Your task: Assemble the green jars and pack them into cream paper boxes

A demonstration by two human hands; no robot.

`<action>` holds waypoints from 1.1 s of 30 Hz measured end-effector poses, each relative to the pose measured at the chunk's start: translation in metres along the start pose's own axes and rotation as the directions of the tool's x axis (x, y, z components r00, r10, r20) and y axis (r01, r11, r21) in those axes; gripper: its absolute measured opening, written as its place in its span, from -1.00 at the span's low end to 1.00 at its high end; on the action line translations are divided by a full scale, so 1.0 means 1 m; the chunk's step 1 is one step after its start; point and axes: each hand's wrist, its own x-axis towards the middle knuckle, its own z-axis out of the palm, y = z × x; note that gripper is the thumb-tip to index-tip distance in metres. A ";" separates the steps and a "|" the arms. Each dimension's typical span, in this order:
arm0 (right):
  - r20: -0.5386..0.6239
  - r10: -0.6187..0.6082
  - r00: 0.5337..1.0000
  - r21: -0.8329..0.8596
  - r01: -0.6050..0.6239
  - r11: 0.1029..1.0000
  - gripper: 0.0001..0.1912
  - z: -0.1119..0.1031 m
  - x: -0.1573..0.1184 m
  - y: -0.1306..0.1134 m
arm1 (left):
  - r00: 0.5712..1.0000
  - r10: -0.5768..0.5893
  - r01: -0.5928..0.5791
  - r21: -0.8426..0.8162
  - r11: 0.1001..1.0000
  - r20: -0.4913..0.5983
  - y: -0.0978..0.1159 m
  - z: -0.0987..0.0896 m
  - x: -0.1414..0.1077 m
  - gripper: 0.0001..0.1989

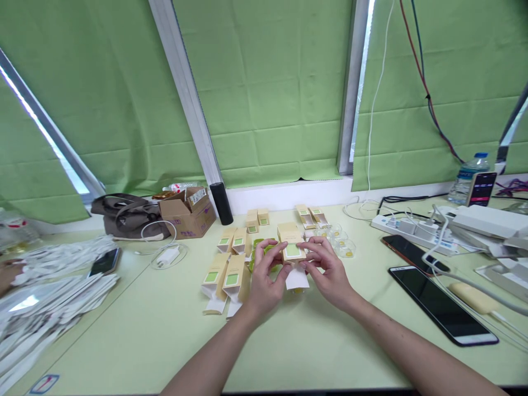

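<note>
A small cream carton with a green label is between my hands, its white end flap hanging open toward me. My left hand grips the left side with thumb and fingers. On the opposite side, the fingers of my right hand close on the same carton. Left of it stand several similar open cartons. Bright green pieces show partly behind my left hand. Clear plastic cups with yellow centres lie beyond my right hand. More cartons sit farther back; a yellow bit shows beneath the held carton's flap.
At right are a large phone, a darker phone, a cream power bank, cables and a power strip. A brown cardboard box and grey bag stand back left. Another person's hand touches white strips.
</note>
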 end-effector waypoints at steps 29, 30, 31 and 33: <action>0.076 -0.075 0.994 0.014 0.074 0.997 -0.65 -0.002 -0.003 -0.006 | 0.997 0.015 0.002 -0.216 0.976 0.077 -0.004 0.003 0.001 -0.43; 0.084 -0.074 0.994 0.016 0.073 0.997 -0.64 -0.002 -0.003 -0.006 | 0.998 0.017 -0.002 -0.212 0.977 0.066 -0.004 0.003 0.001 -0.45; 0.094 -0.071 0.993 0.022 0.069 0.997 -0.63 -0.003 -0.004 -0.006 | 0.998 0.017 -0.005 -0.207 0.978 0.057 -0.004 0.003 0.001 -0.46; 0.115 -0.069 0.991 0.036 0.065 0.997 -0.62 -0.003 -0.004 -0.006 | 0.999 0.014 -0.005 -0.203 0.979 0.043 -0.003 0.003 0.001 -0.49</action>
